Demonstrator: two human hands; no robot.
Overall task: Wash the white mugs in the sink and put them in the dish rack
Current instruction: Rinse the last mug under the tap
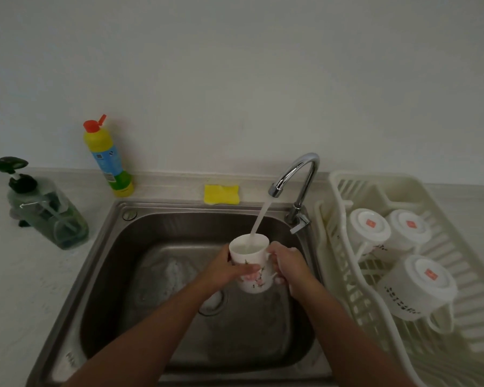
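Three washed mugs upside down in dish rack. Fourth mug under running tap, left hand gripping body, right hand gripping handle. Racking remains.

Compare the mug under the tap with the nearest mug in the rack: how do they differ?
The held mug is upright, filling with water; the rack mug is turned base up. The held mug shows pink flowers; the rack mug shows dark writing and a red sticker. The left hand and right hand grip the held mug; the rack mug rests untouched. Both are white with handles.
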